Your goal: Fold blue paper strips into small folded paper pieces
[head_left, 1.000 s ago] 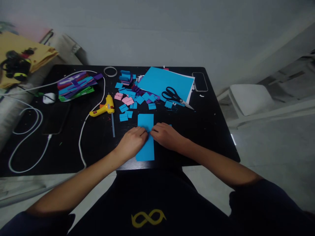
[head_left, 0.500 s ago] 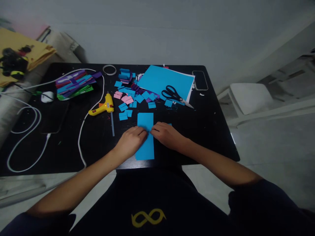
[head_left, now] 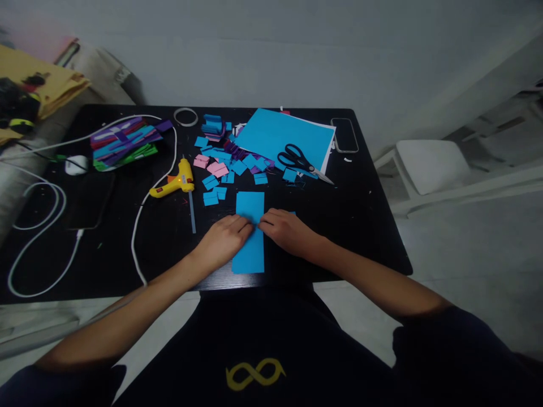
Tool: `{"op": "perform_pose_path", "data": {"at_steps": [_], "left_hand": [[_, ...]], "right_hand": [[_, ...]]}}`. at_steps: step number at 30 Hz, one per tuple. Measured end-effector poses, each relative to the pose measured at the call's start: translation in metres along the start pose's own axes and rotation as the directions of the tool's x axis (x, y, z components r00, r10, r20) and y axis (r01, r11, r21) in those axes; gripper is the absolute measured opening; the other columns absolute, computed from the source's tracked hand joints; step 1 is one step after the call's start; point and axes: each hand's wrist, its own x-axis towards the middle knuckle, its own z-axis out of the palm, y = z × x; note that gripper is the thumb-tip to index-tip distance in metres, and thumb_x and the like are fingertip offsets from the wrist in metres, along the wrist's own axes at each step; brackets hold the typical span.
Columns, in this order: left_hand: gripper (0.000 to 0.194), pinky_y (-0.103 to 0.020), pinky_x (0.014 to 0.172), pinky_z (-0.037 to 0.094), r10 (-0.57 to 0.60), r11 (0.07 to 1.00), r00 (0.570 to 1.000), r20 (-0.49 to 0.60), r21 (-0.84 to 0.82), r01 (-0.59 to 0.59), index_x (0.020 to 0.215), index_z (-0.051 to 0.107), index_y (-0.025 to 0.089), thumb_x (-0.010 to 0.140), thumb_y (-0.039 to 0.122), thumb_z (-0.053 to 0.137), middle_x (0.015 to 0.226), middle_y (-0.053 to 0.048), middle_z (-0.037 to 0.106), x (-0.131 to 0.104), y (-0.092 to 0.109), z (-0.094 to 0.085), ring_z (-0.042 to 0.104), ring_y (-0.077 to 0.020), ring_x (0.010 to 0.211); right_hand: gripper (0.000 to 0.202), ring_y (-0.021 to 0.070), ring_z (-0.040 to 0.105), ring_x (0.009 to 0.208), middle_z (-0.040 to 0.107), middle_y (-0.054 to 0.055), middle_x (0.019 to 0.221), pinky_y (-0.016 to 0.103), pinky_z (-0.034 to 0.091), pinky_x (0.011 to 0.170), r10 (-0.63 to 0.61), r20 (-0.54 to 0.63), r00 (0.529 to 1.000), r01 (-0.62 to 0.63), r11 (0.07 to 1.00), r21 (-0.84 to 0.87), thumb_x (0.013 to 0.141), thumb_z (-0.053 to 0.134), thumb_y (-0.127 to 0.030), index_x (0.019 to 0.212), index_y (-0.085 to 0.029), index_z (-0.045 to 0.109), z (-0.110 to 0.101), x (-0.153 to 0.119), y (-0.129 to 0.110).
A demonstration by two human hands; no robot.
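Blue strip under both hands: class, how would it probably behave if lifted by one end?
The blue strip looks like thin, flat paper, so it would probably be light and sag. Its slightly offset edges suggest stacked layers, which might slip apart.

On the table, my scissors lie across the large sheet. Left of them, small folded pieces lie between sheet and glue gun.

Single head-worn view, facing forward and steeply down over the near edge of the table. Distance: moderate; the whole tabletop width fits, with the wall beyond the far edge and the chair right. No second view shares this coverage.
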Motion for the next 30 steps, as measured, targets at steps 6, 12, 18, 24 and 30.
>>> {"op": "perform_pose_path", "data": {"at_steps": [6, 12, 18, 24, 30], "left_hand": [[0.024, -0.037, 0.072, 0.054, 0.046, 0.997, 0.999, 0.006, 0.065, -0.046, 0.103, 0.071, 0.009, 0.102, 0.008, 0.048, 0.096, -0.011, 0.072, 0.0001, 0.0002, 0.0008, 0.066, -0.0231, 0.082], [0.022, -0.037, 0.072, 0.051, 0.041, 0.995, 0.999, 0.011, 0.085, -0.041, 0.1, 0.072, 0.01, 0.101, 0.007, 0.05, 0.095, -0.01, 0.072, 0.0023, 0.0023, -0.0001, 0.065, -0.0235, 0.082], [0.022, -0.037, 0.073, 0.049, 0.003, 0.997, 1.0, 0.018, 0.071, -0.004, 0.097, 0.071, 0.011, 0.101, 0.007, 0.05, 0.091, -0.009, 0.07, 0.0034, 0.0047, -0.0003, 0.063, -0.0229, 0.081], [0.025, -0.038, 0.073, 0.049, -0.028, 0.997, 0.999, 0.022, 0.071, 0.026, 0.093, 0.071, 0.012, 0.103, 0.011, 0.049, 0.089, -0.009, 0.069, 0.006, 0.0049, -0.0004, 0.063, -0.0231, 0.08], [0.027, -0.044, 0.078, 0.053, -0.07, 0.998, 0.998, -0.008, -0.005, 0.07, 0.102, 0.073, 0.011, 0.104, 0.017, 0.047, 0.109, -0.016, 0.07, 0.0, 0.0073, -0.0035, 0.064, -0.0284, 0.094]], "right_hand": [[0.023, 0.0211, 0.056, 0.09, 0.07, 0.012, 0.101, 0.034, 0.046, 0.08, -0.002, -0.033, 0.999, 0.002, 1.0, -0.003, 0.104, 0.049, -0.006, 0.099, -0.01, 0.071, 0.0026, -0.0012, 0.0008], [0.021, 0.0218, 0.057, 0.094, 0.069, 0.012, 0.106, 0.034, 0.046, 0.081, 0.026, -0.032, 0.999, -0.025, 1.0, 0.008, 0.104, 0.051, -0.008, 0.105, -0.01, 0.072, 0.0033, -0.0027, -0.0004], [0.026, 0.0211, 0.055, 0.093, 0.068, 0.012, 0.107, 0.033, 0.045, 0.08, 0.03, -0.033, 0.999, -0.03, 1.0, -0.007, 0.106, 0.046, -0.01, 0.104, -0.012, 0.072, 0.0041, -0.0017, -0.0006], [0.026, 0.0211, 0.055, 0.093, 0.068, 0.013, 0.107, 0.033, 0.045, 0.081, 0.034, -0.022, 0.999, -0.034, 0.999, 0.009, 0.106, 0.047, -0.009, 0.103, -0.01, 0.072, 0.0018, -0.001, -0.0007], [0.025, 0.0214, 0.055, 0.095, 0.067, 0.013, 0.109, 0.034, 0.046, 0.082, 0.041, -0.021, 0.999, -0.041, 0.999, 0.027, 0.106, 0.047, -0.009, 0.106, -0.012, 0.072, 0.0017, -0.0013, -0.0004]]}}
